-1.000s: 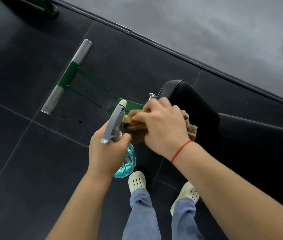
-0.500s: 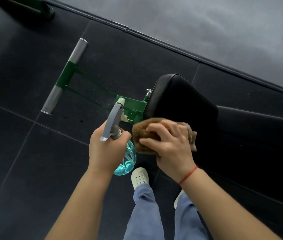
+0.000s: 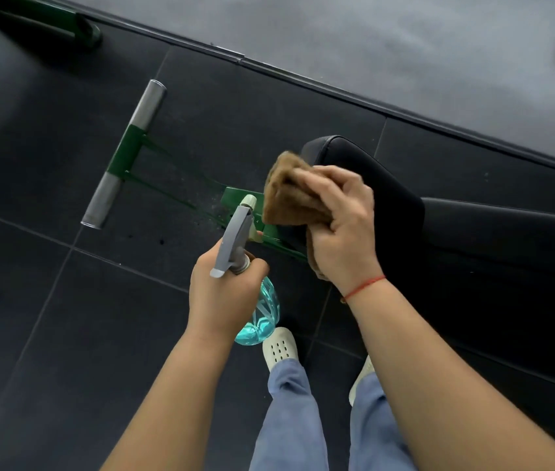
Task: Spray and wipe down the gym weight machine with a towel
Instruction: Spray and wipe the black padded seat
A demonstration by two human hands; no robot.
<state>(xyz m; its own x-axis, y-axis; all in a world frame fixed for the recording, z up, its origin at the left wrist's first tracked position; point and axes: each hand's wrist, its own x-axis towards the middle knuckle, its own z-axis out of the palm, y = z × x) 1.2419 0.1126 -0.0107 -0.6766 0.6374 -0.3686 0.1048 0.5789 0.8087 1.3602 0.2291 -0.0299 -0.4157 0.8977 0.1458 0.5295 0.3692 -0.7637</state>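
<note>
Nearest the camera are the person's legs in blue trousers (image 3: 289, 419), with two white perforated clogs (image 3: 279, 346) planted on the dark floor tiles (image 3: 65, 334).

A bit further out, the left hand (image 3: 225, 297) has its fingers wrapped round the neck of a spray bottle (image 3: 262, 317). It's see-through with teal liquid in it, and the grey trigger head points away toward the machine. You can't really see whether a finger is on the trigger.

To the right of that, the right hand (image 3: 344, 226), which has a red string bracelet (image 3: 364, 287) on the wrist, has a bunched-up brown towel (image 3: 289, 195) clamped between its curled fingers and thumb. The towel sits right at the left end of the machine's black padded seat (image 3: 395, 198), just above the nozzle. Whether it's actually pressing on the pad is hard to call.

Past the nozzle, a green frame (image 3: 235, 198) runs off to the far left, ending at a silver crossbar (image 3: 148, 103) lying on the tiles. More green tubing (image 3: 48, 22) sits in the far left corner, and a lighter grey floor (image 3: 371, 39) starts beyond a dark edge strip.
</note>
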